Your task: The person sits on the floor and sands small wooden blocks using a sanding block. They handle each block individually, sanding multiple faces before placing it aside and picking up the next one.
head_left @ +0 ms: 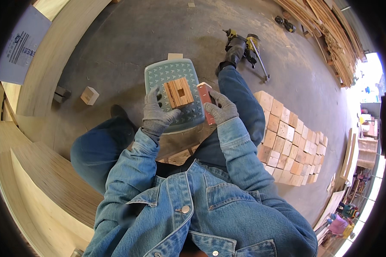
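A stack of cut wooden blocks (287,143) stands to your right as you sit before a pale blue-green plastic stool (171,68). A yellow-and-black power tool (252,41) lies ahead. Your gray-gloved left hand (156,110) spreads open beside a square-holed wooden block (179,101) resting on the stool; your gloved right hand (223,109) pinches a reddish-brown rectangular bar (205,97) at the stool's right edge.

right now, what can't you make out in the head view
In the head view:
Holed wooden block: underside, hidden by its own top.
Reddish block: part of one face, covered by the right hand.
Stool: legs, hidden beneath its top.
Clutter at the right rim: too small.
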The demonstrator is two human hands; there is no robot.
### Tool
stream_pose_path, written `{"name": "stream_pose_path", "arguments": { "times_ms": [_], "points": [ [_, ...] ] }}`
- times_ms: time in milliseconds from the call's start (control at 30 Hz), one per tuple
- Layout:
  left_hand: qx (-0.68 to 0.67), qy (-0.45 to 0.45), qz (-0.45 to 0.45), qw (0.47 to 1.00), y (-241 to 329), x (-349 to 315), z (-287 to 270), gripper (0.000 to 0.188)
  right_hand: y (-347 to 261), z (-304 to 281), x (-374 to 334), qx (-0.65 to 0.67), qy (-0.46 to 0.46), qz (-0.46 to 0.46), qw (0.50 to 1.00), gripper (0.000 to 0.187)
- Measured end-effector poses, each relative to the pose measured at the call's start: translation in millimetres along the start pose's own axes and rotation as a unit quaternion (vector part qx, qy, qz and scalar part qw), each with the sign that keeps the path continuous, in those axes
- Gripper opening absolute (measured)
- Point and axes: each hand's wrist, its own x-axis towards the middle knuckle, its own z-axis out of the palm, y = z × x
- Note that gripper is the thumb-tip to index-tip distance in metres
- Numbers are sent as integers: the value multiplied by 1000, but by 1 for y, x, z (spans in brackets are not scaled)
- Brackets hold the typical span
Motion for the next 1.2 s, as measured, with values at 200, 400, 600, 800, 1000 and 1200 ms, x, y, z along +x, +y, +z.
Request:
{"name": "stream_pose_path", "arguments": {
  "times_ms": [200,400,600,800,1000,1200],
  "points": [
    [21,-110,-98,989,5,20,10,112,-38,19,-26,-304,29,-225,925,65],
    [-259,-150,-105,949,0,32,27,106,-50,48,-48,-498,15,-235,834,59],
    [-104,-40,-10,994,-47,21,48,106,-70,81,-13,-547,24,-240,802,62],
    [-31,-22,-18,999,-24,25,39,107,-94,109,55,-576,23,-162,801,54],
    [-6,-58,34,998,-18,23,32,93,-82,88,10,-571,18,-226,789,58],
    [71,9,83,994,-24,20,40,107,-53,59,-42,-538,11,-252,805,57]
  ]
}}
